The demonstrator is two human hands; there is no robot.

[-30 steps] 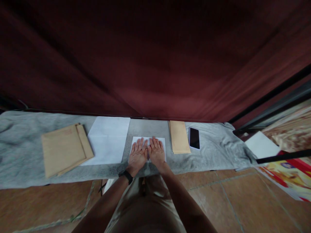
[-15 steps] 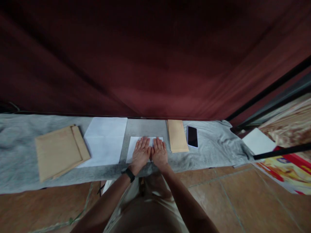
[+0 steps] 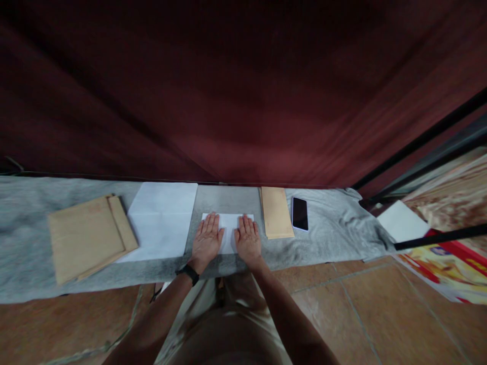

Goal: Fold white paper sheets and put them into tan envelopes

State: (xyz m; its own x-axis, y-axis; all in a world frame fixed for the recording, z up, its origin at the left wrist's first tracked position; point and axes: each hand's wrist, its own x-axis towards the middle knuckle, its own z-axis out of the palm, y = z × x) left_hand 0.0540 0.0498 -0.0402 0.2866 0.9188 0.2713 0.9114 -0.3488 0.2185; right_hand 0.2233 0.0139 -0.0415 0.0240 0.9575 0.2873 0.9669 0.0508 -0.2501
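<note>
A folded white sheet of paper (image 3: 228,234) lies in front of me on the grey cloth. My left hand (image 3: 206,241) rests flat on its left part, fingers stretched out, thumb pointing inward. On its right part my right hand (image 3: 248,240) lies flat in the same way. The middle of the paper shows between the two hands; the rest is partly covered by them. To the left lies a stack of larger white paper (image 3: 162,223) with a crease across it. Just right of my right hand is a small pile of brown envelopes (image 3: 277,213).
Larger brown envelopes (image 3: 87,233) overlap the white stack at the left. A phone (image 3: 300,214) lies right of the small envelopes. Grey cloth (image 3: 335,223) covers the narrow table. A dark red curtain (image 3: 243,101) hangs behind; a colourful box (image 3: 449,268) stands at the lower right.
My left hand has slid left across the folded paper, away from my right hand. My right hand has stayed nearly in place. The whole view has shifted slightly.
</note>
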